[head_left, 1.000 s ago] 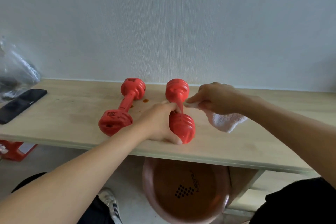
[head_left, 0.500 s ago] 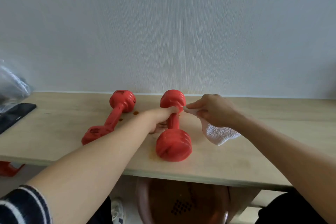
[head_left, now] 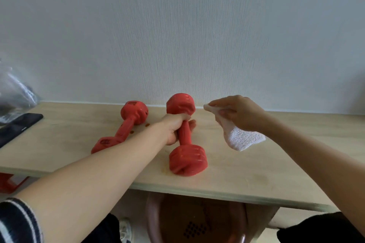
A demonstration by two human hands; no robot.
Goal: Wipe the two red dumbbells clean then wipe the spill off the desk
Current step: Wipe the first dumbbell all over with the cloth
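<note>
Two red dumbbells lie on the pale wooden desk (head_left: 256, 173). My left hand (head_left: 174, 126) grips the handle of the right dumbbell (head_left: 186, 160), whose far end is lifted a little toward the wall. My right hand (head_left: 237, 112) holds a white cloth (head_left: 241, 138) just right of that dumbbell's far head, apart from it; the cloth hangs down onto the desk. The left dumbbell (head_left: 130, 122) lies at a slant, its near end partly hidden by my left forearm. Small brown spill drops (head_left: 147, 124) sit beside it, and a faint stain (head_left: 165, 170) shows by the near head of the right dumbbell.
A black phone (head_left: 19, 126) and a clear plastic bag (head_left: 13, 92) lie at the desk's left end. The wall runs close behind the dumbbells. Below the desk edge stands a brown round stool (head_left: 197, 221), with a red object (head_left: 7, 181) at lower left.
My left hand has slid from the near head to the handle of the right dumbbell. My right hand has drawn the cloth away from the handle, up and to the right.
</note>
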